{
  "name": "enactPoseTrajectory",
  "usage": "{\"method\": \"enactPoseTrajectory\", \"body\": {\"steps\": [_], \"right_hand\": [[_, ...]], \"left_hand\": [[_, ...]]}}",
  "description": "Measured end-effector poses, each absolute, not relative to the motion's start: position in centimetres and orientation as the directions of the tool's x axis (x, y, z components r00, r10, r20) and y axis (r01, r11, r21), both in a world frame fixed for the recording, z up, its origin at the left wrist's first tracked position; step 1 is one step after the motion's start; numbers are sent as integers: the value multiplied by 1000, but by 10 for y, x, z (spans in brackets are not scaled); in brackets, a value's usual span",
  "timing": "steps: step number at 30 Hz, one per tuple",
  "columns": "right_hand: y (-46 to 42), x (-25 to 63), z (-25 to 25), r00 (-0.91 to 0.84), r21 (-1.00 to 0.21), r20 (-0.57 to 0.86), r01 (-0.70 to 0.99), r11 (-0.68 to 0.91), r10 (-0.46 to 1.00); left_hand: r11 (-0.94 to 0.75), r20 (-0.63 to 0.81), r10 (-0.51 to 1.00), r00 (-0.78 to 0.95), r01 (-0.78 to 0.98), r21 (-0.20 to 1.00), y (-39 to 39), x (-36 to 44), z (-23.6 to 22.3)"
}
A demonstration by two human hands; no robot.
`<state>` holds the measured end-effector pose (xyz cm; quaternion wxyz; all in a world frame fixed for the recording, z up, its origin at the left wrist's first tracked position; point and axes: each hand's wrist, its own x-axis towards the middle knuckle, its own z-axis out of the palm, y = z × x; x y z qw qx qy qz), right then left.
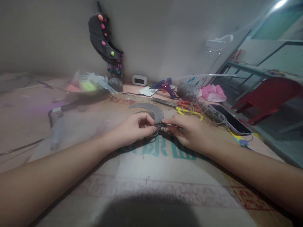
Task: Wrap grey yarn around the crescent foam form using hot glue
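A flat grey crescent (155, 110) lies at the middle of the work surface, its tip curving away to the left. At its near end my left hand (134, 127) is closed, thumb and forefinger pinching the edge. From the other side my right hand (186, 129) pinches the same end, fingertips close to those of the left. A small dark piece shows between the two hands, too blurred to name. Below the left fingertips hangs a thin grey loop of yarn (154, 137). Loose grey yarn (216, 115) lies tangled beyond the right hand.
Orange-handled scissors (187, 103) and a yellow-handled tool (189, 112) lie behind my right hand, near a phone (230, 119). A blue glue gun (167, 86), grey yarn ball (188, 91), pink bag (213, 93) and small clock (139, 80) line the wall. A bowl (88, 94) stands left.
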<state>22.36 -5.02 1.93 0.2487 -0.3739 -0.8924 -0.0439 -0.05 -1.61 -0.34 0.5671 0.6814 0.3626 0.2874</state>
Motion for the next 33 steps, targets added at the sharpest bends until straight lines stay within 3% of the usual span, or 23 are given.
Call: {"method": "enactPoseTrajectory", "body": {"steps": [4,10,14,18,21,24,27,33], "right_hand": [[-49,224,16,-580,-123,480,698,705,658],[-49,226,10,-466,-270,521,705,656,715],[-51,227,11,-457,-283,516,708,647,725],[-51,226,12,-300,-451,540,685,572,786],[-48,220,15,-179,-633,391,660,405,903],[-46,211,19,-175,-768,205,581,269,963],[-46,204,20,-203,-851,163,466,241,966],[-46,203,16,-253,-893,146,383,238,956]], "left_hand": [[-85,-28,826,564,174,981,-17,0,-2],[-70,-47,807,588,174,982,-17,-1,0],[-59,-64,815,576,192,980,-17,-1,2],[-71,-61,827,558,212,975,-18,-1,5],[-76,-59,829,556,216,973,-18,0,5],[-130,-16,816,578,209,969,-18,1,1],[-170,15,807,591,207,964,-18,1,-1],[-222,32,783,621,231,947,-19,2,5]]}}
